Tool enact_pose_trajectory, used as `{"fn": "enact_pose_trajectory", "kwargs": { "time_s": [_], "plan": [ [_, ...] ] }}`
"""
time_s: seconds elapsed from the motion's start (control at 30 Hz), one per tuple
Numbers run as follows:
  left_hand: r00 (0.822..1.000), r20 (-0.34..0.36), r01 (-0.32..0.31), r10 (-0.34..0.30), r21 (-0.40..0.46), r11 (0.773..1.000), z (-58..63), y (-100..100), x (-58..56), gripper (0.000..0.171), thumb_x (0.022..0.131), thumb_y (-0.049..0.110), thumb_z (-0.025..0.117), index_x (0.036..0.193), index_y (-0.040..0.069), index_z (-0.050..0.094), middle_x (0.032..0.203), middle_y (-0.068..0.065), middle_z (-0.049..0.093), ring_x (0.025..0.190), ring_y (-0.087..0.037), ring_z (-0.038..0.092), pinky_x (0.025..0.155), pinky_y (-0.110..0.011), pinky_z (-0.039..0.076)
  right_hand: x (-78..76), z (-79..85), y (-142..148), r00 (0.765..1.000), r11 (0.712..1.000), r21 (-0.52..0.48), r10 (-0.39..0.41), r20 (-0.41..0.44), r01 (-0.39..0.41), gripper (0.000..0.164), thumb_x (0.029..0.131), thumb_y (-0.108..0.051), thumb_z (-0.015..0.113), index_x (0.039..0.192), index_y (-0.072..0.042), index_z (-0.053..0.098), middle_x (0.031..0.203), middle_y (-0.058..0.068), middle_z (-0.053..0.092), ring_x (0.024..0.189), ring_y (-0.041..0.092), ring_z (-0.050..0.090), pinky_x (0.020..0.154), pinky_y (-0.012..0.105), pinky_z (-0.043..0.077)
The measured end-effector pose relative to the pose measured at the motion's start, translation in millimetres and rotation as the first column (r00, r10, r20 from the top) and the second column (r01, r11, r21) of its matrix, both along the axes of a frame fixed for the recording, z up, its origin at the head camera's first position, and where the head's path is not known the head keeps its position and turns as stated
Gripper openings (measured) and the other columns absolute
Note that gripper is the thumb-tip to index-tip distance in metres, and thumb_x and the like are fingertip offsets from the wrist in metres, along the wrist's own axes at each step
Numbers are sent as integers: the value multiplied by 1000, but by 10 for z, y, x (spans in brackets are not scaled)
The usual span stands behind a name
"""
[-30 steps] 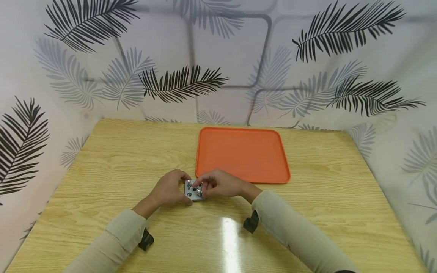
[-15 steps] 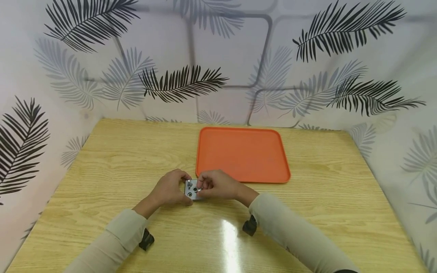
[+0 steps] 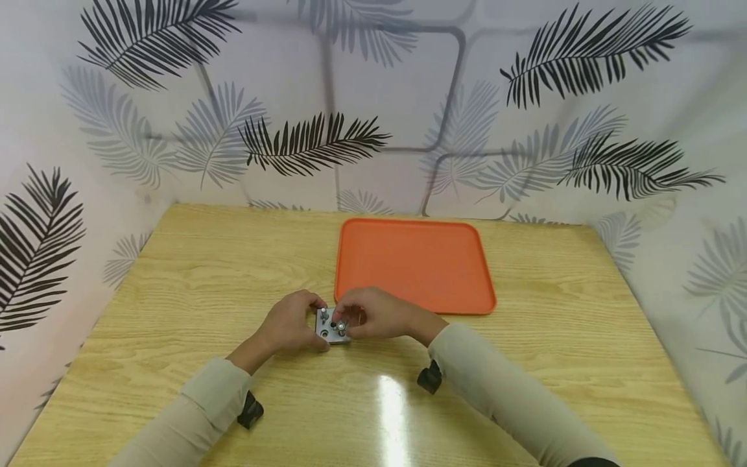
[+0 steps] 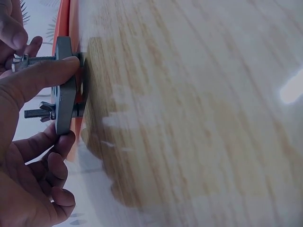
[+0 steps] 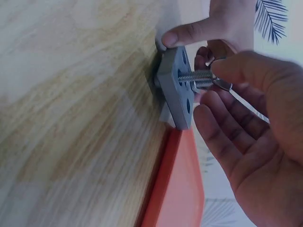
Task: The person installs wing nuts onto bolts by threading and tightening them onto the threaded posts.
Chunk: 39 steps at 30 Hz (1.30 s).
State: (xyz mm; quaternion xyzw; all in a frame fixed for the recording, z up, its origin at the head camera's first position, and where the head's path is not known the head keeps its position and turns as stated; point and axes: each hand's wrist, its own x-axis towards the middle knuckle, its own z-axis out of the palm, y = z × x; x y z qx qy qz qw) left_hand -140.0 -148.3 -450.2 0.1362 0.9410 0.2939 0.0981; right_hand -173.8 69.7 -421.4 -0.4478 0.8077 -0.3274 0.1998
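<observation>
A small grey metal plate (image 3: 335, 338) with round holes is held at its edges by my left hand (image 3: 290, 322), thumb on one side and fingers on the opposite side. Two threaded bolts stand up through it. One bolt (image 4: 32, 113) carries a wing nut (image 4: 46, 111) close to the plate. On the other bolt (image 5: 196, 77), a second wing nut (image 5: 221, 84) sits near the free end. My right hand (image 3: 376, 314) pinches that wing nut with thumb and fingertips; the fingers partly hide it. In the left wrist view the plate (image 4: 66, 101) stands slightly off the tabletop.
An orange tray (image 3: 414, 263) lies just behind the plate, its near left corner close to both hands. The wood-grain table (image 3: 233, 259) reaches back to a leaf-patterned backdrop (image 3: 385, 84). Dark cameras are strapped at both wrists.
My right fingers closed over the bolt end half a second ago and have now shifted, so the bolt end and wing nut show again. My left hand and the plate stay put.
</observation>
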Motion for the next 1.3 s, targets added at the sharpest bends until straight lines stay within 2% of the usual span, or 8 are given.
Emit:
{"fn": "enact_pose_trajectory", "kwargs": {
  "time_s": [0.2,0.37,0.43,0.53,0.63,0.93,1.13,1.3],
  "plan": [
    [1000,13,0,0,-5,1000,-1,3,5,65,60,26,95,114,5,67,112,-9,67,104,-25,63,92,-46,52,32,-19,-25,999,999,8,-37,-24,38,14,88,-5,70,102,-5,70,85,5,67,73,3,56,69,16,50],
    [1000,15,-6,6,-10,1000,-6,4,-3,65,60,27,94,115,6,67,113,-9,67,105,-25,62,94,-46,52,55,-96,17,989,997,-39,-65,131,70,24,88,-2,66,112,-1,66,85,7,68,74,1,57,70,17,52],
    [1000,11,-4,4,-9,1000,-5,4,-5,65,60,28,94,116,5,67,114,-9,67,105,-25,62,94,-46,52,47,-132,45,957,992,-81,-67,281,93,30,90,1,62,120,4,62,88,15,69,75,3,60,72,20,54],
    [1000,13,-8,8,-2,1000,-6,2,-2,66,61,28,94,117,5,67,115,-9,67,106,-25,62,95,-46,52,22,-154,92,868,984,-122,-56,493,133,36,92,4,57,128,7,54,93,26,68,76,9,63,73,27,56],
    [1000,20,-12,12,4,1000,-4,3,4,66,61,27,94,117,5,66,116,-9,67,106,-26,62,95,-47,51,-11,-138,120,817,982,-131,-37,575,137,39,94,4,56,133,7,52,96,28,68,78,14,64,75,32,57],
    [1000,25,-6,6,9,1000,-9,4,13,66,61,27,94,117,5,66,115,-10,67,107,-26,62,95,-47,51,0,-135,44,933,988,-107,-71,352,115,21,91,-3,67,110,5,65,84,15,68,68,7,57,63,19,50],
    [1000,19,10,-10,2,1000,22,0,-15,62,61,26,93,114,8,68,112,-8,67,103,-24,62,91,-44,52,98,-162,-23,957,970,-101,-198,213,223,11,89,-11,72,92,-3,66,77,8,67,62,6,59,58,19,52],
    [999,21,27,-27,-1,1000,15,0,-19,62,61,27,93,114,7,67,112,-8,67,104,-25,62,92,-46,52,83,-149,20,975,982,-77,-159,153,172,15,88,-5,67,103,-3,66,88,9,67,74,6,59,68,18,53]
  ]
}}
